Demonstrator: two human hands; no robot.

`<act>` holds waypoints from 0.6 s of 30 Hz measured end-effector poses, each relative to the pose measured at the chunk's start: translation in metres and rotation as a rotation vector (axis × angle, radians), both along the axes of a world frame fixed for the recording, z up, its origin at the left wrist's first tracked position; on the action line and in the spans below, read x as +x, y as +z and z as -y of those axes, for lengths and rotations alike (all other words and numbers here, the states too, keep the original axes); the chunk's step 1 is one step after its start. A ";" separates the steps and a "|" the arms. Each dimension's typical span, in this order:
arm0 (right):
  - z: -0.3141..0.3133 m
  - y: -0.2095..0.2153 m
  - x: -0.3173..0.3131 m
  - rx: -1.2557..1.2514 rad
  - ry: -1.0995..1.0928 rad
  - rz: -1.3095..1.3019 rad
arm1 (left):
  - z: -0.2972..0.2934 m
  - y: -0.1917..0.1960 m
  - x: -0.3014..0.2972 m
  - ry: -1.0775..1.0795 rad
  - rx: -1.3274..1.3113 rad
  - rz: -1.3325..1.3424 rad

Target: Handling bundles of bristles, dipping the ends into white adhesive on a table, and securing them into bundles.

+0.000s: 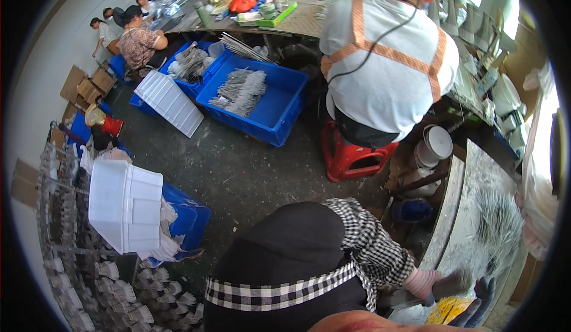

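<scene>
My left arm, in a black-and-white checked sleeve with a pink cuff, reaches right onto a pale workbench (470,213). My left hand (453,282) wears a grey glove and is blurred; its grip is unclear. Just below it, the dark gloved fingers of my right hand (479,305) show beside a yellow thing (446,311). A fan-shaped heap of thin white feathers (499,228) lies on the bench beyond both hands. My black apron with a checked band fills the lower middle.
A person in a white shirt with orange straps (386,64) sits on a red stool (351,156) ahead. Blue crates (279,115) hold grey-white feather bundles. A white bin (125,204) and racks of feather bunches (113,284) stand left. Other people sit far left.
</scene>
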State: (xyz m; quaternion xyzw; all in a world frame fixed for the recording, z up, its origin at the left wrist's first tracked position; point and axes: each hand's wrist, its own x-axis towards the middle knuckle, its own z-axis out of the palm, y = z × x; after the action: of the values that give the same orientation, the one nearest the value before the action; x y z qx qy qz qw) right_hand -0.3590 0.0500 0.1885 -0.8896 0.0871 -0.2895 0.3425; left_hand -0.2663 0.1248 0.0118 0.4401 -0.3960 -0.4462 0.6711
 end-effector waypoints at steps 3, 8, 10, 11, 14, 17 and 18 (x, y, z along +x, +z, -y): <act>-0.012 -0.001 -0.001 0.033 -0.016 -0.079 | -0.037 0.002 0.041 -0.005 0.062 -0.498; -0.042 -0.019 0.001 0.156 -0.005 -0.231 | -0.093 -0.004 0.082 -0.151 -0.002 -0.823; -0.055 -0.026 -0.005 0.418 -0.099 -0.242 | -0.108 -0.006 0.087 -0.127 0.126 -1.037; -0.061 -0.029 -0.006 0.391 -0.129 -0.263 | -0.115 -0.007 0.088 0.037 -0.022 -0.781; -0.083 -0.036 -0.016 0.337 -0.217 -0.360 | -0.129 -0.017 0.093 0.000 -0.127 -0.937; -0.098 -0.054 -0.021 0.472 -0.138 -0.241 | -0.135 -0.033 0.095 -0.006 -0.142 -1.296; -0.101 -0.065 -0.021 0.570 -0.161 -0.210 | -0.134 -0.039 0.099 -0.032 -0.095 -1.322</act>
State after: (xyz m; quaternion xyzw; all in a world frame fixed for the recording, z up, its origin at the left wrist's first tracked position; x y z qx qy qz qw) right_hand -0.3797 0.1506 0.1238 -0.7730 0.2696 -0.1861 0.5432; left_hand -0.1674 0.2586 -0.0274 0.0377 0.0732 -0.6143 0.7847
